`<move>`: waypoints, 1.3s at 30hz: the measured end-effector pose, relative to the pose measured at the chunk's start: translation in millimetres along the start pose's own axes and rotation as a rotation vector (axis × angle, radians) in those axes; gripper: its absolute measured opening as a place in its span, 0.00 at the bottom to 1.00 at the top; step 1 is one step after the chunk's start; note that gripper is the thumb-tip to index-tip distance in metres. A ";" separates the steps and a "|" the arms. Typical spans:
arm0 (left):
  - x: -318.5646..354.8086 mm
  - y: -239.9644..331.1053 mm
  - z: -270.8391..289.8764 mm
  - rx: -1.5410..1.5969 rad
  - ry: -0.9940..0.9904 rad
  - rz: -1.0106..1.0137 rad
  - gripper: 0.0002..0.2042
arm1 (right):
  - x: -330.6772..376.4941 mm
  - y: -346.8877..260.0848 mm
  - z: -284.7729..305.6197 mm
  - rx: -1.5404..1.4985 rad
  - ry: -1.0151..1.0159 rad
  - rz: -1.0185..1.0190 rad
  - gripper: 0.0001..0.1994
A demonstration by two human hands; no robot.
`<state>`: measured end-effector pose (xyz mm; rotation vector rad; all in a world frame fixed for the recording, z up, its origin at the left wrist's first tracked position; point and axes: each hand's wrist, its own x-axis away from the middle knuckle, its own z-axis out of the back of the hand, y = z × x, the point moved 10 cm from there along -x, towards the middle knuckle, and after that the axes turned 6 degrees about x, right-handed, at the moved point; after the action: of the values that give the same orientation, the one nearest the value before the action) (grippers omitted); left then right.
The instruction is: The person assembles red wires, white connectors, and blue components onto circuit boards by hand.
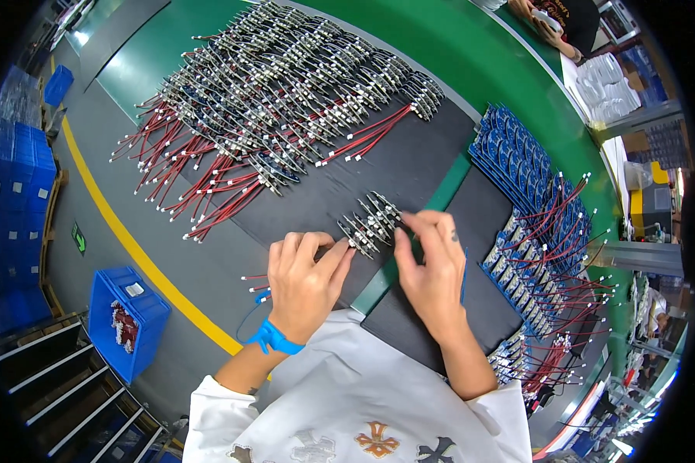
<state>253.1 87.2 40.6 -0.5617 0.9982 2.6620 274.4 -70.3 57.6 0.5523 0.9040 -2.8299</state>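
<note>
A short row of small circuit boards (369,225) stands on edge on the dark mat in front of me, their pale components showing. My left hand (305,282) has its thumb and fingertips closed at the row's near left end. At the far right end, my right hand (432,270) pinches the edge of the boards between thumb and forefinger. A blue wrist strap (274,339) with a thin cord circles my left wrist. Red leads with white plugs (256,284) stick out to the left of that hand; where they start is hidden.
Many boards with red leads (278,92) stand in rows at the far left of the mat (432,150). Blue boards (513,158) and more wired boards (529,270) line the right. A blue bin (130,320) sits lower left. Another person's hand (547,31) shows top right.
</note>
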 end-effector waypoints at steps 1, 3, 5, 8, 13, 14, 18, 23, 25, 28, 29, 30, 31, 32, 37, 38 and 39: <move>1.1 -0.6 -1.7 -0.014 -0.019 -0.009 0.07 | -3.3 5.6 -0.2 -0.011 -0.024 -0.050 0.09; 0.6 1.6 -4.3 -0.027 -0.041 -0.027 0.07 | -7.2 18.2 -9.7 -0.044 -0.103 -0.051 0.09; -1.8 2.6 -2.5 -0.021 -0.001 -0.001 0.06 | -6.8 24.7 -21.5 -0.121 -0.215 -0.049 0.07; -1.9 3.3 -4.1 -0.029 -0.008 0.009 0.06 | -5.4 26.4 -26.5 -0.217 -0.252 -0.063 0.07; -0.9 2.3 -7.2 -0.065 -0.033 0.023 0.06 | -10.5 26.2 -27.1 -0.266 -0.306 -0.150 0.07; 0.4 0.4 -9.4 -0.080 -0.066 0.034 0.06 | -10.2 25.2 -30.4 -0.245 -0.347 -0.128 0.07; 7.3 -2.0 -2.4 -0.149 -0.132 0.117 0.05 | -7.0 15.4 -31.9 -0.215 -0.370 -0.015 0.08; 30.1 -10.4 20.6 -0.156 -0.107 0.274 0.05 | 8.0 -9.5 -32.0 -0.200 -0.398 0.087 0.09; 37.3 -12.4 22.4 -0.108 -0.101 0.324 0.06 | 13.2 -17.3 -34.5 -0.170 -0.416 0.148 0.10; 42.8 -15.4 22.0 -0.009 -0.103 0.353 0.06 | 14.6 -18.4 -37.2 -0.219 -0.427 0.156 0.10; 42.3 -14.4 20.9 0.037 -0.112 0.336 0.07 | 14.6 -18.2 -37.5 -0.221 -0.425 0.154 0.10; 41.5 -14.9 22.5 0.036 -0.114 0.333 0.07 | 14.7 -18.7 -36.9 -0.251 -0.418 0.149 0.10; 39.1 -12.7 22.8 0.049 -0.133 0.300 0.07 | 14.5 -19.0 -35.9 -0.279 -0.410 0.143 0.10; 36.0 -9.9 22.7 0.063 -0.153 0.264 0.07 | 14.0 -19.0 -35.3 -0.278 -0.404 0.139 0.10; -5.3 9.8 25.4 0.037 -0.167 0.100 0.06 | -3.0 -4.3 -24.7 -0.383 -0.269 0.045 0.10; -17.9 15.5 23.2 0.017 -0.149 0.031 0.06 | -11.9 0.8 -24.6 -0.375 -0.258 0.043 0.10; -28.6 16.1 21.8 0.021 -0.131 0.006 0.05 | -24.4 3.9 -22.1 -0.374 -0.202 0.057 0.09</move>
<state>267.2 87.4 77.4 -0.3754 0.9905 2.6515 304.6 -60.6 48.0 0.2357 1.3055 -2.5151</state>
